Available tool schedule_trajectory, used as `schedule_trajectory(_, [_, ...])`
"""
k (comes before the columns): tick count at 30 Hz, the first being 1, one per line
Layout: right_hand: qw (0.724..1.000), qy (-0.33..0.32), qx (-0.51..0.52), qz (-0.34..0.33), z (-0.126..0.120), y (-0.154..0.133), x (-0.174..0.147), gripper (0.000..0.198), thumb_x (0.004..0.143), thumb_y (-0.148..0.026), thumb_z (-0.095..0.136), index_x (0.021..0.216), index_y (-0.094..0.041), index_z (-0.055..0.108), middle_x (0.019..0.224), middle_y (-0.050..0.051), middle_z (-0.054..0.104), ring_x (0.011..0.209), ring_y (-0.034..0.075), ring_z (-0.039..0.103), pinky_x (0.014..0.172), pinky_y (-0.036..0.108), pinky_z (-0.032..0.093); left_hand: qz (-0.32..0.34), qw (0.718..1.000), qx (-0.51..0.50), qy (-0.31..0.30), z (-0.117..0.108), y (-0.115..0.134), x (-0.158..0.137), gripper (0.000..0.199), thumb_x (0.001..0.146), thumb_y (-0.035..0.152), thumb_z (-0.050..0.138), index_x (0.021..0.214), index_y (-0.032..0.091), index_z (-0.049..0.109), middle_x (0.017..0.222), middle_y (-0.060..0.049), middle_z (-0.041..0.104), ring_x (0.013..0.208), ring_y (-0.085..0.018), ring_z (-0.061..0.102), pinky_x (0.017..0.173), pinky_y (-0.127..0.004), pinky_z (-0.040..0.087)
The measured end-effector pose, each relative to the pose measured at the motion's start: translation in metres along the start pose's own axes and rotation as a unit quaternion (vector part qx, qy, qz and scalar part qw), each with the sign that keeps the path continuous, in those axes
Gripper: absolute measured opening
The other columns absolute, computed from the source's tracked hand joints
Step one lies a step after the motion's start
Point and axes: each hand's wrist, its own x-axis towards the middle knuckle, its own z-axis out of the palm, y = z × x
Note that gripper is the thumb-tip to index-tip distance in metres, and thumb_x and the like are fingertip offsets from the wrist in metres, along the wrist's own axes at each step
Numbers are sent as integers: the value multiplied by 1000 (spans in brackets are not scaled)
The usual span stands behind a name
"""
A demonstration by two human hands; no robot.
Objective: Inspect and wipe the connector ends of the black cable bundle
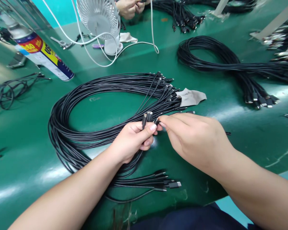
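My left hand [136, 137] is closed around several black USB cables, with their connectors [145, 119] sticking up past the thumb. One more connector [156, 121] is pinched between its thumb and fingertips. My right hand [196, 137] meets it there, thumb and forefinger pressed together at the connector's metal end. Whatever lies inside the right fingers is hidden; a thin dark end [228, 133] shows beyond that hand. Under and behind both hands lies a big looped bundle of black cables [62, 111]. Nearer to me, more cable ends [174, 184] rest on the green table.
A grey cloth [192, 97] lies by the bundle's far ends. A spray can [45, 54] and a white fan [98, 19] with a loose white cord stand behind. Another cable bundle [206, 48] lies at the right. Another person's hands [128, 8] are at the far side.
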Motion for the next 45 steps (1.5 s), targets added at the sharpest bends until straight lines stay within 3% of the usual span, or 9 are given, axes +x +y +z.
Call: schedule_trajectory(45, [1000,-15,-13,6,-1,-2,0,25,84,-4,47,84,-13,71,73,6,72,55,15,61,52,28,41,2,1000,8,23,0,-2,1,32,69,36,82,71,10,64,52,4,46,44,-3,37,38,-14,21])
